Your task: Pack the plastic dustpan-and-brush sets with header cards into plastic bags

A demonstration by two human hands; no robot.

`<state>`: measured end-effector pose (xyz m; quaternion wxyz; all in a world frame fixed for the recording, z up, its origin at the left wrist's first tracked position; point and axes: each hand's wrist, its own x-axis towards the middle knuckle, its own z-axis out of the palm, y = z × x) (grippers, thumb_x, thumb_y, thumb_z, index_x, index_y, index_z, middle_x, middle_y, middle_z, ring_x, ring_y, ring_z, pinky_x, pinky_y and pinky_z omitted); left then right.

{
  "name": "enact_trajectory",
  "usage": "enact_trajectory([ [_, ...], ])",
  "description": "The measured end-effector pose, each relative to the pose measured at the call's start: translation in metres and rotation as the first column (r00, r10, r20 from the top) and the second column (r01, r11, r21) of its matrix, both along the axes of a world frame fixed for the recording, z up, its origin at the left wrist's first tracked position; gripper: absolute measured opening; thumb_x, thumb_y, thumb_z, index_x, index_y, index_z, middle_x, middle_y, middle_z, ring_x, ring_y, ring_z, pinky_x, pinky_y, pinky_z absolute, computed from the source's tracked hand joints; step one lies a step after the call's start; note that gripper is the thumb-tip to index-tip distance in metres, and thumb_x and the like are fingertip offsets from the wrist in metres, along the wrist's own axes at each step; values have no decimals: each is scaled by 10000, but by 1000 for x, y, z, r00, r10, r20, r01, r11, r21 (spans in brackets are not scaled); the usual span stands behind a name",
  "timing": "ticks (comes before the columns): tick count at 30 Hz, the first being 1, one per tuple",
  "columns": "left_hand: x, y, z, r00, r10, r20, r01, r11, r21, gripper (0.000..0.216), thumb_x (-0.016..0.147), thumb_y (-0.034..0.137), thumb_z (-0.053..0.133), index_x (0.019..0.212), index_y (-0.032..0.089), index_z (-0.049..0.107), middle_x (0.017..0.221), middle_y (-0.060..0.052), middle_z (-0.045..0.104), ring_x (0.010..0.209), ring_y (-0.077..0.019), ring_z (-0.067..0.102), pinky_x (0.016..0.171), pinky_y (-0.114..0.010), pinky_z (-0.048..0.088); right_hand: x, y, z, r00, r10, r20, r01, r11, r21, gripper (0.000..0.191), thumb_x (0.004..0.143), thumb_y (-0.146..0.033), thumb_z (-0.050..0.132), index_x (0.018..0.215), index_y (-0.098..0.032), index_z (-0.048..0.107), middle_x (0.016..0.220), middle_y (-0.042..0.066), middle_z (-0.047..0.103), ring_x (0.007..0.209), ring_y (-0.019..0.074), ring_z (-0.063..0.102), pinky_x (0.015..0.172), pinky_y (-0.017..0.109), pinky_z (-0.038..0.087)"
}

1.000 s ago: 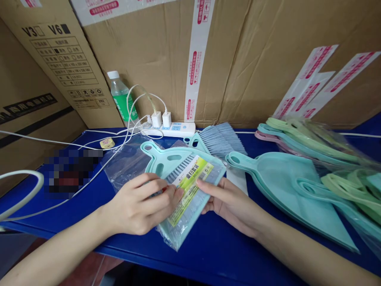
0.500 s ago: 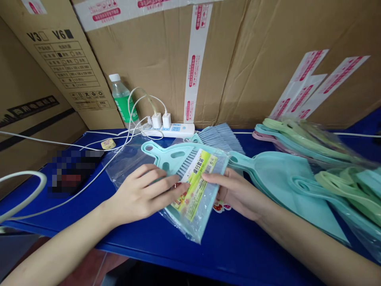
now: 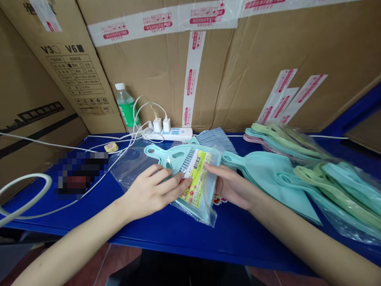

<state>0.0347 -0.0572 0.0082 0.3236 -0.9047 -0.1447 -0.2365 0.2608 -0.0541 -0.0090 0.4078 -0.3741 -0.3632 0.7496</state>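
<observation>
A light-teal dustpan and brush set [image 3: 175, 159] in a clear plastic bag is held between my two hands, slightly above the blue table. A yellow-green printed label card [image 3: 198, 178] lies over the grey-blue bristles inside the bag. My left hand [image 3: 154, 188] curls over the near left side, its fingertips on the label and bag. My right hand [image 3: 232, 184] grips the right edge, thumb on top and the other fingers partly hidden beneath. Just right of it are stacked loose teal dustpans [image 3: 268, 171]. Behind the set lie brushes with grey-blue bristles [image 3: 216, 139].
Bagged sets in green, teal and pink [image 3: 279, 139] lie at right, with more bagged sets [image 3: 336, 194] nearer. A power strip [image 3: 175, 134] with white cables, a bottle [image 3: 127, 109] and a small yellow item [image 3: 111, 147] stand left. Cardboard boxes [image 3: 220, 79] wall the back.
The head view has tilted and shifted, showing more of the boxes and floor. The bagged set's near end has swung slightly right, with both hands still on it.
</observation>
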Motion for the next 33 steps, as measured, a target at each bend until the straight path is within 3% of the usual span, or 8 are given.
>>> enact_trajectory([
  [7,5,-8,-2,999,-47,2,47,999,19,195,973,83,518,1099,133,658,904,-6,756,792,-156,633,704,-309,482,-2,-30,-5,994,-89,-62,90,996,6,288,802,-279,750,1069,-223,657,1041,41,758,933,194,713,812,317,571],
  [14,13,-13,-9,992,-128,6,128,992,1,240,1004,82,439,1096,115,658,912,-22,756,757,-152,627,689,-311,466,3,-53,-13,984,-177,-5,177,983,39,467,745,-325,810,1160,-250,611,1170,52,721,996,234,699,848,367,562],
  [19,14,-14,-9,995,-102,-8,102,994,-27,263,1000,98,456,1168,170,645,1048,-16,755,823,-153,639,748,-306,477,13,-53,-17,973,-230,32,225,966,127,528,721,-379,828,1176,-253,590,1192,68,716,1027,267,694,885,420,563],
  [23,11,-11,-8,1000,-16,-10,16,1000,9,330,971,61,460,1237,193,604,1077,-37,746,900,-175,658,835,-331,491,28,-55,-15,972,-204,120,183,969,168,564,736,-418,811,1221,-249,577,1238,91,696,1087,288,674,961,461,526],
  [28,7,-5,-9,996,85,21,-85,996,-7,357,948,24,439,1242,156,592,1125,-90,726,1007,-217,661,920,-371,496,46,-62,-14,969,-165,184,133,976,173,715,729,-453,804,1350,-268,501,1189,98,718,979,285,715,822,415,578],
  [33,6,-4,-11,995,100,-8,-100,994,-53,399,935,29,407,1271,161,578,1139,-131,700,1011,-245,654,855,-365,517,56,-67,-13,975,-144,171,121,982,142,834,734,-440,810,1438,-256,403,1093,91,749,827,238,739,711,348,578],
])
